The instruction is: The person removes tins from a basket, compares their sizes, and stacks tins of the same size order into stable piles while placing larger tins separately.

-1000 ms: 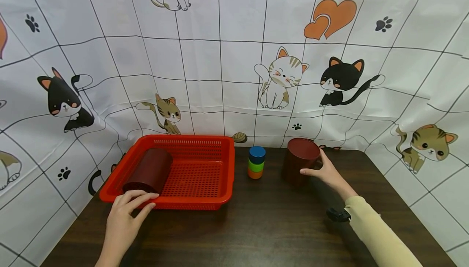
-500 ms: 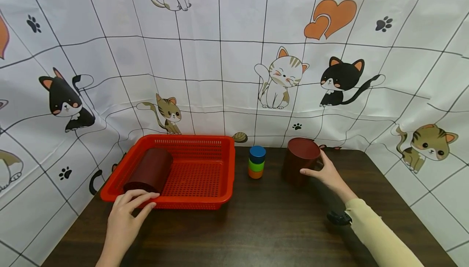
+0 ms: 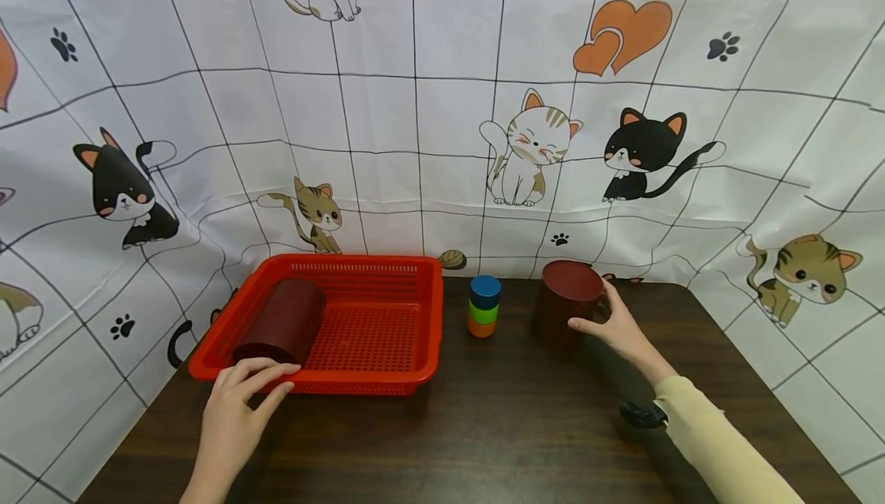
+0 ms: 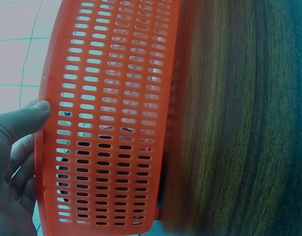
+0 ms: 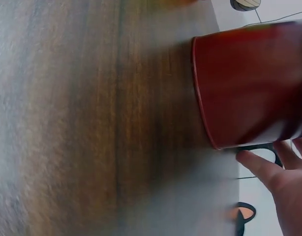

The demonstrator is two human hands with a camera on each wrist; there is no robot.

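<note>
A red plastic basket [image 3: 373, 377] with slotted walls stands on the left of the table. In it a dark red cylinder [image 3: 283, 319] lies on its side. My left hand [image 3: 235, 408] pinches the basket's front rim; in the left wrist view the thumb [image 4: 33, 118] lies on one side of the rim and the fingers behind. An upright dark red cylindrical container [image 3: 556, 316] stands at the back right. Against its right side my right hand [image 3: 618, 331] rests with thumb and fingers spread. In the right wrist view the fingers [image 5: 264, 169] lie along the container's wall.
Between basket and container stands a small blue, green and orange stack [image 3: 484, 306]. The dark wooden table [image 3: 442, 442] extends toward me. A white sheet printed with cats [image 3: 380, 143] hangs behind and along both sides.
</note>
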